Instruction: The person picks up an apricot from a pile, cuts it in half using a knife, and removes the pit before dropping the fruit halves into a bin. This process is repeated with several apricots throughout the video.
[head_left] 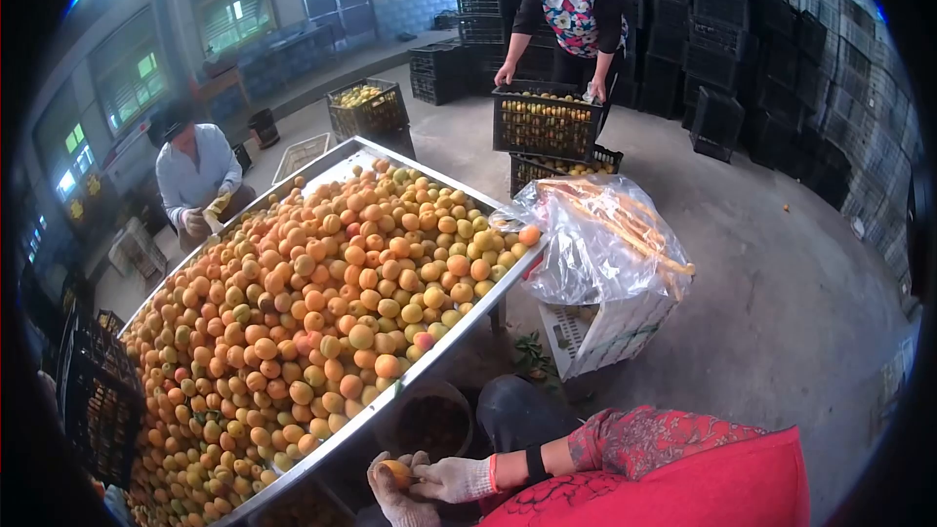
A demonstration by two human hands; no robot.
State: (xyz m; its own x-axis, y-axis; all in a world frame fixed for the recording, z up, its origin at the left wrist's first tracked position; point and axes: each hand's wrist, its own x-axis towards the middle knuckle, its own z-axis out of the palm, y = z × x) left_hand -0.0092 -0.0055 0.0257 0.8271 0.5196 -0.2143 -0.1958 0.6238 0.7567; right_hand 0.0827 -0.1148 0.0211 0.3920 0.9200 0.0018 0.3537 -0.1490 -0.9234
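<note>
An orange apricot [397,473] is held low at the bottom of the view, just off the near edge of a metal-rimmed sorting table [444,342]. My left hand [395,506], in a pale work glove, curls around it. My right hand [454,479], also gloved and with a dark band on the wrist, closes its fingers against the fruit's right side. Part of the apricot is hidden by the gloves. Loose apricots [312,303], orange to yellow-green, are heaped across the sloping table.
Below the table edge stands a bucket [434,420]. A white crate [610,332] topped with clear plastic [595,244] is beside the table. One person [200,176] sits at the far left side; another [571,20] grips a black crate of fruit [547,122]. Crate stacks [717,39] line the back.
</note>
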